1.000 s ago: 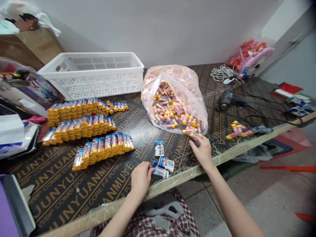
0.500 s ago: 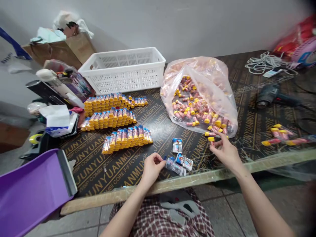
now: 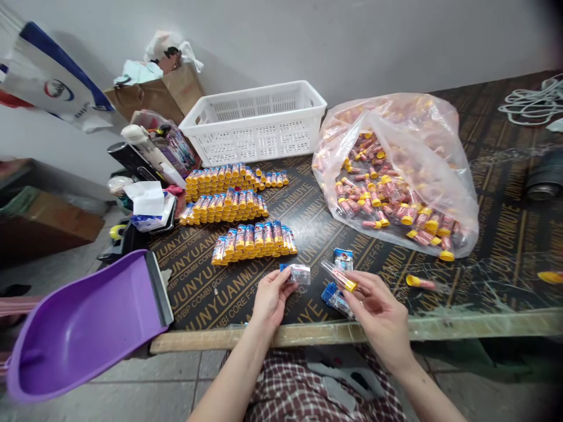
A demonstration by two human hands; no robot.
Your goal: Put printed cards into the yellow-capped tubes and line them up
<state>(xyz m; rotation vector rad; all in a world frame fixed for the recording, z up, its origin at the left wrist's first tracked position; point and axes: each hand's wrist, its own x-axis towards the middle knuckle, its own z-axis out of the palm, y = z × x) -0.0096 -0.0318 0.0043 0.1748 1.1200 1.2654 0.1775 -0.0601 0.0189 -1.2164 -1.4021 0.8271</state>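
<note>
My right fingers [image 3: 367, 281] clamped on tube [image 3: 336, 274]: likely light, rigid, slick; best held near cap [image 3: 350, 285]. Left fingers [image 3: 281, 279] pinch sleeve [image 3: 302, 274] edge: probably flimsy.

A person's left hand [image 3: 270, 296] pinches a clear, blue-edged sleeve [image 3: 301, 275] while the right hand [image 3: 380, 310] holds a yellow-capped tube [image 3: 339, 275] just apart from it, over a dark printed table [image 3: 240, 287]. Three rows of blue-labelled tubes [image 3: 224, 206] lie stacked before a white basket [image 3: 264, 140], left of an open plastic bag [image 3: 422, 138] of capped tubes; a purple dustpan [image 3: 97, 328] sits at the table's left end
</note>
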